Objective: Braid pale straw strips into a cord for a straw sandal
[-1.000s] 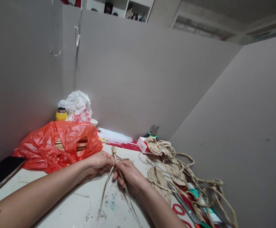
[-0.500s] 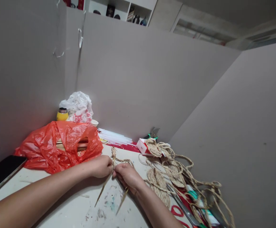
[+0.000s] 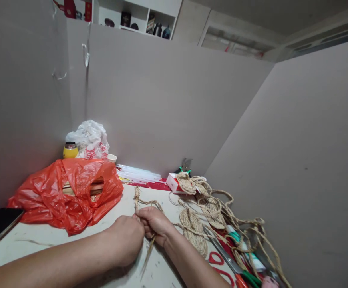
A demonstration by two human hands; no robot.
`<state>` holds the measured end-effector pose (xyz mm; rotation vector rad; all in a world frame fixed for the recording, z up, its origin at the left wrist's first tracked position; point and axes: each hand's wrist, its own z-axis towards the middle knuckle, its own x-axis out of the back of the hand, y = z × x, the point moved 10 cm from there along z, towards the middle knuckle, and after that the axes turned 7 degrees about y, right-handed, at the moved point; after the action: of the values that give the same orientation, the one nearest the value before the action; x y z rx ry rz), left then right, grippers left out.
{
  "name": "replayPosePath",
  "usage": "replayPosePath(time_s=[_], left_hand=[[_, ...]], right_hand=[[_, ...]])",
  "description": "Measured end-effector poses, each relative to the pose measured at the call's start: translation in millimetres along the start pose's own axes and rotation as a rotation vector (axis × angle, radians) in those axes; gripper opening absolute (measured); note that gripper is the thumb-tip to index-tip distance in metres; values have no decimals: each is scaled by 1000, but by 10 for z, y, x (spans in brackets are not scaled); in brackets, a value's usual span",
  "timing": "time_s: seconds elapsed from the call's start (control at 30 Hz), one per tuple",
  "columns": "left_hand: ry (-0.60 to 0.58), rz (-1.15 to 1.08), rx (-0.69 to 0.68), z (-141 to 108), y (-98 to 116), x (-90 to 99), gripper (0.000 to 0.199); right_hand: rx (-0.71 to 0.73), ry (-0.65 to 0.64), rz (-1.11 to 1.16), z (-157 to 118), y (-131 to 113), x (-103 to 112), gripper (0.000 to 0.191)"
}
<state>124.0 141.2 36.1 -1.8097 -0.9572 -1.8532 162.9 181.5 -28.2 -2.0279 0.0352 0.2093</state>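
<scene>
A braided straw cord (image 3: 137,197) stands up above my hands on the white table, and a thinner twisted strand runs from it to the right. My left hand (image 3: 127,240) is closed at the cord's lower end, its fingertips mostly hidden behind its back. Touching it on the right, my right hand (image 3: 154,224) pinches the cord between thumb and forefinger. Loose straw ends (image 3: 148,256) hang down below my right hand. A coiled woven straw piece (image 3: 193,232) lies to the right of my right forearm.
Left of my hands is a red plastic bag (image 3: 80,180) holding sticks, with a phone (image 3: 0,226) beside it. Scissors (image 3: 230,260), rope (image 3: 251,228) and a small box (image 3: 174,183) lie at the right. White sticks (image 3: 138,174) lie by the grey partition.
My left hand has moved down and closer against my right hand; the straw end that hung below it is now hidden. The whole view has shifted slightly.
</scene>
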Motion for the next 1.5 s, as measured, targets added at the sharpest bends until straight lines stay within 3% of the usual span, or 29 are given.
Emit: replayPosePath(time_s=[0.1, 0.17, 0.23, 0.27, 0.3, 0.37, 0.43, 0.57, 0.67, 0.9, 1.03, 1.13, 1.27, 1.4, 1.5], left_hand=[[-40, -289, -61, -46, 20, 214, 29], [100, -502, 37, 61, -249, 403, 27], [366, -598, 196, 164, -651, 545, 20], [402, -692, 246, 218, -780, 483, 19], [336, -846, 293, 286, -845, 308, 20], [138, -1123, 351, 374, -807, -67, 25], [60, -1238, 387, 384, -745, -261, 25], [114, -1151, 376, 366, -766, -250, 25], [89, -1098, 358, 370, -810, -216, 26], [-67, -1137, 371, 343, -759, -290, 21], [-76, -1217, 348, 362, -746, -347, 18], [-32, -1198, 345, 376, -779, -356, 20], [-8, -1187, 367, 363, -765, -349, 20], [-21, -1335, 399, 340, -688, -344, 24], [-51, -1422, 424, 320, -640, -358, 33]], right_hand=[[-8, -55, 29, -12, -34, -12, 23], [-9, -89, 43, -32, -73, -22, 24], [-5, -115, 49, -49, -108, -31, 22], [-2, -125, 48, -53, -121, -33, 21], [3, -131, 45, -55, -129, -32, 21], [9, -140, 34, -51, -132, -27, 23], [10, -152, 8, -46, -121, -23, 25], [54, -127, -109, -39, -144, 30, 25], [121, -70, -292, -32, -194, 92, 22], [509, 111, -874, -133, -475, 84, 20], [627, 182, -1039, -236, -561, 63, 24], [631, 204, -1063, -258, -614, 109, 23], [532, 185, -1006, -216, -597, 153, 22], [534, 153, -1037, -310, -536, -18, 27], [580, 221, -1229, -494, -516, -165, 29]])
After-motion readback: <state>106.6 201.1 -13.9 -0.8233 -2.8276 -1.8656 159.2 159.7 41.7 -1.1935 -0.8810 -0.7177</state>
